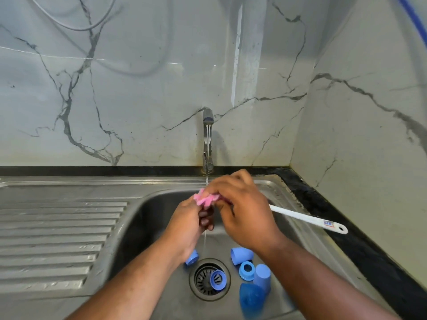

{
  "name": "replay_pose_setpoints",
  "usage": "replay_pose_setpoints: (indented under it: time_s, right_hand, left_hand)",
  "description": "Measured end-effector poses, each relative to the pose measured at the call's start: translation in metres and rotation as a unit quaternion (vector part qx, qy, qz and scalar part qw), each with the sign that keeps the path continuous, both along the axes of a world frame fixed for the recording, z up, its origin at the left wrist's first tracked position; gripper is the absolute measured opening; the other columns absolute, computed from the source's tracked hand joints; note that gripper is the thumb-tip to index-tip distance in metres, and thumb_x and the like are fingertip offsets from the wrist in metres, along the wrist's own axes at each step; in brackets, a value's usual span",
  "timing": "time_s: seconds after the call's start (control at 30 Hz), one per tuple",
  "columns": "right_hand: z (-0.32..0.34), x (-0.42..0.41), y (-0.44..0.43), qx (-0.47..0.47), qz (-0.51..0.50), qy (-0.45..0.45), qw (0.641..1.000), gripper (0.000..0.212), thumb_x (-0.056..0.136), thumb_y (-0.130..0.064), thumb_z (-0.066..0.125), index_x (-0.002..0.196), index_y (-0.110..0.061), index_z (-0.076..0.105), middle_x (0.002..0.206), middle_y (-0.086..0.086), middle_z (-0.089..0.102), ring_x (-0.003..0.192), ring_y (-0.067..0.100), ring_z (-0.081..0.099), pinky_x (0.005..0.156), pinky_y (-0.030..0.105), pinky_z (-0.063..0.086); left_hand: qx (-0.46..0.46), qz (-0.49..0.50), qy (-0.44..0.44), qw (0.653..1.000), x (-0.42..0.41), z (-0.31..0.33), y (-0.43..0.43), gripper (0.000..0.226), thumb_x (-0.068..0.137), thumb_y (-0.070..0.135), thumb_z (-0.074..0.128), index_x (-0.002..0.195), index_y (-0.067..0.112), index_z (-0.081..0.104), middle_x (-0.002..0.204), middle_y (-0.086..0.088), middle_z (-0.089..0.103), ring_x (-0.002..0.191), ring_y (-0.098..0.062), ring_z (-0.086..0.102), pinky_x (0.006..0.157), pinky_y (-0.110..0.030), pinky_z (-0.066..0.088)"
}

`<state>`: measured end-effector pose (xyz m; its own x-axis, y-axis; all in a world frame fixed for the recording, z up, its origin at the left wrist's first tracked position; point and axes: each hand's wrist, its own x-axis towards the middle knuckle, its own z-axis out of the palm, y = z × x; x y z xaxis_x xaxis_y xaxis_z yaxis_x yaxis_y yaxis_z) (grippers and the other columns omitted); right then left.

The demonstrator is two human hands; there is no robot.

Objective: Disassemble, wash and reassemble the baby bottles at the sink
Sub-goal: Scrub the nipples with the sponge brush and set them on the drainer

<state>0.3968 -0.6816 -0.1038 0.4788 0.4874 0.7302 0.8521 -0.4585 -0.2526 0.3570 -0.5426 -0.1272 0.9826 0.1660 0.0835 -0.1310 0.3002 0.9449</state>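
Fingers (225, 189) grip brush (300, 217) — over sink (143, 218), midway between rims.

blue caps (242, 255) — on sink (147, 227) floor | blue ring (218, 280) — tilted on strainer (201, 279)

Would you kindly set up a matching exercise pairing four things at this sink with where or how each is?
1 tap
2 pink brush head
3 blue ring
4 drainboard

a left of the basin
b held by the left hand and right hand
c running
d on the drain strainer

Pairs: 1-c, 2-b, 3-d, 4-a
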Motion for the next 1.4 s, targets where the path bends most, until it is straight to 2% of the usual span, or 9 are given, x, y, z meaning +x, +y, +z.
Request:
replay_pose_setpoints:
  time_s: [0.17, 0.3, 0.4, 0.57, 0.7, 0.87, 1.07, 1.23, 1.4]
  right_hand:
    - [0.001, 0.014, -0.002, 0.026, -0.087, 0.037, 0.995, 0.045, 0.081, 0.003, 0.066, 0.103, -0.037, 0.068, 0.1, -0.024, 0.062, 0.101, 0.001, 0.043, 0.069, 0.024, 0.047]
    - [0.0, 0.0, 0.002, 0.004, 0.006, 0.012, 1.0, 0.049, 0.078, 0.005, 0.064, 0.102, -0.038, 0.066, 0.104, -0.021, 0.063, 0.101, 0.003, 0.047, 0.068, 0.021, 0.048]
    - [0.002, 0.013, -0.002, 0.031, -0.069, 0.046, 0.996, 0.044, 0.081, 0.001, 0.066, 0.103, -0.038, 0.066, 0.102, -0.02, 0.055, 0.097, -0.002, 0.046, 0.068, 0.024, 0.049]
    - [0.0, 0.005, 0.001, 0.004, 0.011, 0.011, 1.0, 0.047, 0.079, 0.005, 0.065, 0.103, -0.036, 0.068, 0.103, -0.023, 0.063, 0.102, 0.002, 0.047, 0.067, 0.022, 0.048]
    - [0.003, 0.009, 0.0, 0.02, -0.054, 0.036, 0.998, 0.043, 0.08, 0.002, 0.068, 0.101, -0.036, 0.068, 0.094, -0.03, 0.052, 0.097, -0.004, 0.045, 0.066, 0.015, 0.043]
    - [-0.002, 0.015, -0.003, 0.023, -0.026, 0.056, 0.998, 0.042, 0.084, -0.001, 0.067, 0.103, -0.039, 0.067, 0.105, -0.018, 0.06, 0.102, -0.002, 0.048, 0.072, 0.027, 0.052]
    - [-0.001, 0.008, -0.001, 0.006, 0.03, 0.038, 0.999, 0.044, 0.082, 0.002, 0.066, 0.102, -0.037, 0.068, 0.104, -0.017, 0.065, 0.103, 0.001, 0.048, 0.07, 0.027, 0.05]
    - [0.005, 0.014, -0.007, 0.017, -0.049, 0.015, 0.999, 0.043, 0.08, 0.003, 0.068, 0.099, -0.035, 0.068, 0.091, -0.034, 0.048, 0.098, 0.001, 0.049, 0.066, 0.03, 0.052]
    - [0.009, 0.025, -0.029, 0.042, -0.159, 0.026, 0.986, 0.033, 0.084, -0.007, 0.071, 0.099, -0.036, 0.07, 0.086, -0.031, 0.046, 0.092, 0.007, 0.051, 0.065, 0.034, 0.05]
  left_hand:
    - [0.014, -0.01, 0.005, 1.0, 0.0, 0.0, -0.004, 0.035, 0.105, 0.011, 0.037, 0.072, 0.015, 0.047, 0.06, 0.001, 0.029, 0.054, -0.014, 0.029, 0.057, -0.03, 0.033]
    - [0.008, 0.012, 0.003, 1.0, 0.0, -0.002, -0.005, 0.035, 0.106, 0.017, 0.041, 0.071, 0.016, 0.045, 0.059, 0.002, 0.031, 0.053, -0.013, 0.028, 0.054, -0.029, 0.033]
    - [0.009, -0.002, 0.002, 1.0, -0.001, -0.001, -0.006, 0.034, 0.105, 0.01, 0.035, 0.072, 0.015, 0.045, 0.059, 0.002, 0.029, 0.054, -0.014, 0.028, 0.058, -0.031, 0.033]
    - [0.023, 0.02, 0.001, 1.0, -0.001, -0.001, -0.006, 0.037, 0.106, 0.016, 0.04, 0.07, 0.016, 0.045, 0.057, 0.004, 0.031, 0.052, -0.012, 0.029, 0.056, -0.031, 0.034]
    - [0.036, 0.013, 0.005, 0.999, 0.0, -0.002, -0.004, 0.037, 0.106, 0.014, 0.036, 0.071, 0.016, 0.047, 0.056, 0.005, 0.033, 0.053, -0.012, 0.03, 0.058, -0.032, 0.034]
    - [0.039, 0.014, 0.005, 0.999, -0.001, -0.001, -0.005, 0.035, 0.106, 0.011, 0.037, 0.073, 0.014, 0.048, 0.055, 0.006, 0.036, 0.053, -0.012, 0.031, 0.059, -0.032, 0.035]
    - [0.041, 0.016, -0.005, 0.999, -0.001, -0.003, -0.001, 0.036, 0.107, 0.016, 0.041, 0.073, 0.015, 0.053, 0.06, 0.003, 0.038, 0.053, -0.011, 0.033, 0.059, -0.031, 0.036]
    - [0.073, 0.015, -0.011, 0.997, 0.0, -0.001, -0.006, 0.037, 0.108, 0.013, 0.034, 0.076, 0.015, 0.052, 0.056, 0.01, 0.042, 0.055, -0.011, 0.036, 0.064, -0.034, 0.038]
    - [0.086, -0.007, -0.028, 0.996, -0.005, 0.003, -0.009, 0.038, 0.109, 0.019, 0.036, 0.073, 0.017, 0.05, 0.06, 0.005, 0.035, 0.057, -0.011, 0.033, 0.065, -0.031, 0.037]
